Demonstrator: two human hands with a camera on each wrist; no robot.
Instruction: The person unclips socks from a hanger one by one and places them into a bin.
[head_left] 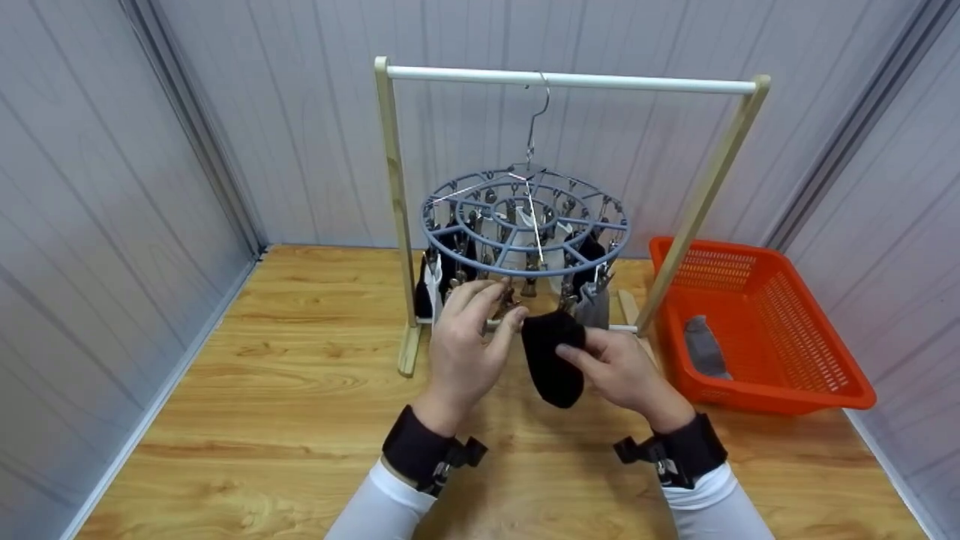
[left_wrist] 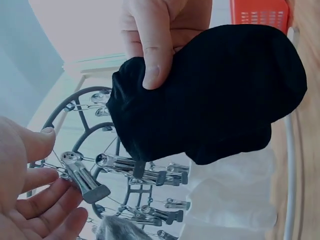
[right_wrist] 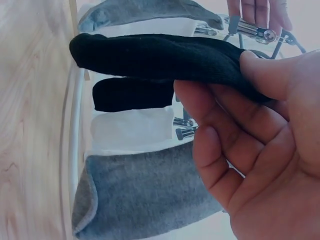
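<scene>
My right hand (head_left: pixel 619 367) pinches a black sock (head_left: pixel 553 367) near its opening, thumb on one face and fingers behind; the toe hangs down. In the left wrist view the black sock (left_wrist: pixel 215 90) spreads across the middle. My left hand (head_left: pixel 469 341) is raised under the front rim of a round grey clip hanger (head_left: pixel 525 271). Its thumb and fingers are parted around a metal clip (left_wrist: pixel 86 177), with the fingertips right beside it. Other socks hang from clips around the ring, among them a grey sock (right_wrist: pixel 145 185) and a white sock (right_wrist: pixel 132 127).
The hanger hooks over the white rail (head_left: pixel 600 79) of a wooden-legged stand. On the right, an orange basket (head_left: pixel 750 394) holds a grey sock (head_left: pixel 705 349). Panelled walls (head_left: pixel 300 135) close in the wooden surface (head_left: pixel 300 420) at the back and both sides.
</scene>
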